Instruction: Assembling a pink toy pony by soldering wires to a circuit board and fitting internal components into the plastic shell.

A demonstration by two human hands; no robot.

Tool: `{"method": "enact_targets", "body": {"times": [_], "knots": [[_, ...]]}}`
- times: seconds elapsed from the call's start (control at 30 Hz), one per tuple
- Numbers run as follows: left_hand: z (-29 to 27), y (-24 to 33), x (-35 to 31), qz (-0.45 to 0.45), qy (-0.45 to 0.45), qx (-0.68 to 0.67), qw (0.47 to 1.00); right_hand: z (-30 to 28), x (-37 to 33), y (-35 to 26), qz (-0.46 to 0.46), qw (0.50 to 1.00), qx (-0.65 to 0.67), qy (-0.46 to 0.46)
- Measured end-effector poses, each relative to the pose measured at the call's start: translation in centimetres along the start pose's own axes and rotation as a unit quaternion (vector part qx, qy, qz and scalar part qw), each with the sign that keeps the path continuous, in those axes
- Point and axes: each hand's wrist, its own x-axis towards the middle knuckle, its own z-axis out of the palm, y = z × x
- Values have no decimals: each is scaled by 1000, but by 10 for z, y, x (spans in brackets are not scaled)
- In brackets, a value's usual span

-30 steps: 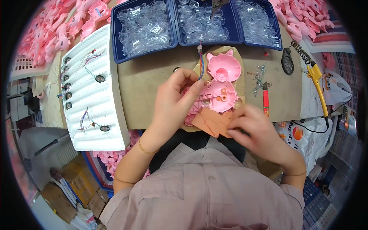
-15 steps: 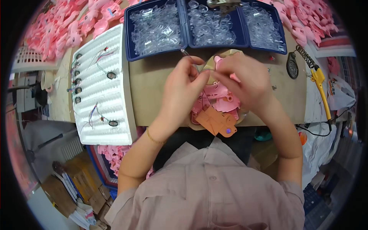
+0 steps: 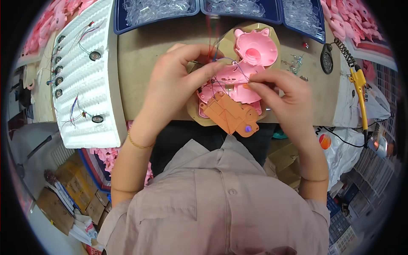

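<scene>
Thumb and forefinger of my left hand (image 3: 174,80) close on thin wires beside the upper left of a pink plastic toy shell (image 3: 257,44). My right hand (image 3: 291,93) pinches a thin bluish wire (image 3: 241,69) at the shell's right side, and the wire runs across toward my left fingers. The shell lies open, with a round hollow head part at the top. Over its lower end rests an orange plastic gear casing (image 3: 225,111) with a purple knob. Blurred red wires (image 3: 209,36) rise above my left fingertips. A tan holder (image 3: 274,38) lies under the shell.
Blue bins (image 3: 199,12) of clear plastic parts line the back. A white foam tray (image 3: 91,85) with wired round components stands at left. Small metal parts (image 3: 295,63), a black oval object (image 3: 326,59) and a yellow-handled soldering iron (image 3: 359,91) are at right.
My hands have moved apart, uncovering the shell's head part. A wire now stretches between them. The whole view has shifted, so the bins sit higher and the foam tray farther left.
</scene>
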Motion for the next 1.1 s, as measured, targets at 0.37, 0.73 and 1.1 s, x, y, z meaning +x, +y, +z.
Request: {"method": "enact_targets", "body": {"times": [0.37, 0.73, 1.1], "knots": [[25, -9, 0, 126, 103, 112, 980, 24, 10, 14, -253, 901, -351, 16], [22, -5, -2, 149, 66, 154, 975, 12, 18, 18, -220, 925, -309, -11], [21, 6, 1, -17, 19, -18, 1000, 26, 18, 8, -197, 906, -374, -13]]}}
